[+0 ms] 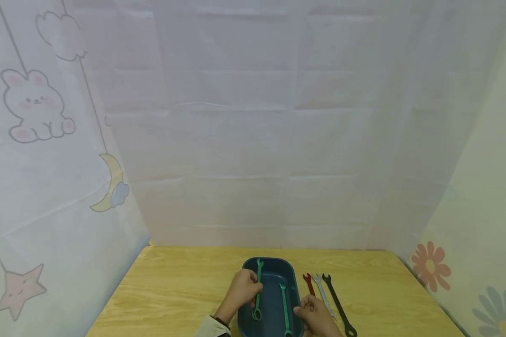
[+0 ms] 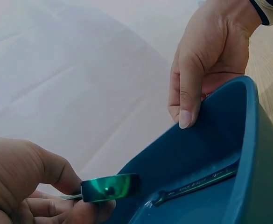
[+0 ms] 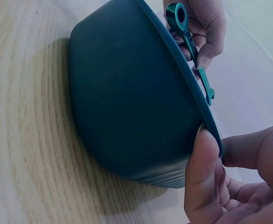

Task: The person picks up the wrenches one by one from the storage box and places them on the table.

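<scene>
My left hand (image 1: pixel 243 290) pinches a green combination wrench (image 1: pixel 258 292) by the middle of its shank, over the left side of a dark blue bin (image 1: pixel 271 306). In the left wrist view the wrench's ring end (image 2: pixel 109 187) points toward the camera, near the bin's rim. A second green wrench (image 1: pixel 285 309) lies inside on the bin's floor. With thumb and fingers, my right hand (image 1: pixel 316 316) grips the bin's right rim; the right wrist view shows the thumb (image 3: pixel 205 154) against the outer wall.
Right of the bin a red wrench (image 1: pixel 308 283), a silver wrench (image 1: pixel 323 296) and a longer black wrench (image 1: pixel 338 302) lie side by side on the wooden table (image 1: pixel 173 285). Fabric walls (image 1: pixel 253 140) stand behind the table and at both sides.
</scene>
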`<state>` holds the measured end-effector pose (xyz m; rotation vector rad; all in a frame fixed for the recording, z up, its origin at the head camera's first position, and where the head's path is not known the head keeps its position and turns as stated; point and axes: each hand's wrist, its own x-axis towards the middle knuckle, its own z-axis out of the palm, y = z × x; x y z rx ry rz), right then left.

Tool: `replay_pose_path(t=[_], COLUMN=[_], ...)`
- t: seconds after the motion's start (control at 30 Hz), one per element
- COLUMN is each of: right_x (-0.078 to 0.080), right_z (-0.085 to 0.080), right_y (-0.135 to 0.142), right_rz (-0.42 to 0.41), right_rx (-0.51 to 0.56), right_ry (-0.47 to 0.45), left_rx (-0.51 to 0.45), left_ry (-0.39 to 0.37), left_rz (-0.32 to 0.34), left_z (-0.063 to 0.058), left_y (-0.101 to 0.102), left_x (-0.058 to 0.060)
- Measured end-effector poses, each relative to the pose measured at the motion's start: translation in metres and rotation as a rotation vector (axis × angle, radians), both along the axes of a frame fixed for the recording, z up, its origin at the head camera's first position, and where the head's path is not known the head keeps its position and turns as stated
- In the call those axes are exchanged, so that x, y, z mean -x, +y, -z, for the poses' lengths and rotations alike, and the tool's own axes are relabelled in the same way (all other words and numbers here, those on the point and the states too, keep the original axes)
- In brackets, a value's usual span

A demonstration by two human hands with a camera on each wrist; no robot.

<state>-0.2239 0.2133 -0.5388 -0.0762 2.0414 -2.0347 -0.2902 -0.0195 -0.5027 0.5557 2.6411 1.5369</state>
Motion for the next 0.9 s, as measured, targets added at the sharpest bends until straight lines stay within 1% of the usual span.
replay_pose_path(t=[0.2, 0.37, 0.6, 0.77, 0.9], right_x=[0.001, 0.001, 0.000, 0.001, 0.003], right_z=[0.003, 0.002, 0.002, 0.002, 0.002], right_y=[0.000, 0.001, 0.001, 0.002, 0.002], right_rz=[-0.004, -0.010, -0.009, -0.010, -0.002], right_rx=[0.012, 0.049, 0.028, 0.040, 0.013], right_ry=[0.007, -0.007, 0.003, -0.012, -0.003], left_rx=[-0.011, -0.030, -0.031, -0.037, -0.046], left_ry=[0.002, -0.014, -0.042, -0.049, -0.053], left_rz=[-0.003, -0.013, -0.023, -0.022, -0.026], left_z=[0.000, 0.001, 0.003, 0.004, 0.005], left_y=[-0.003, -0.006, -0.011, -0.014, -0.016], left_x=[-0.002, 0.000, 0.001, 0.000, -0.002])
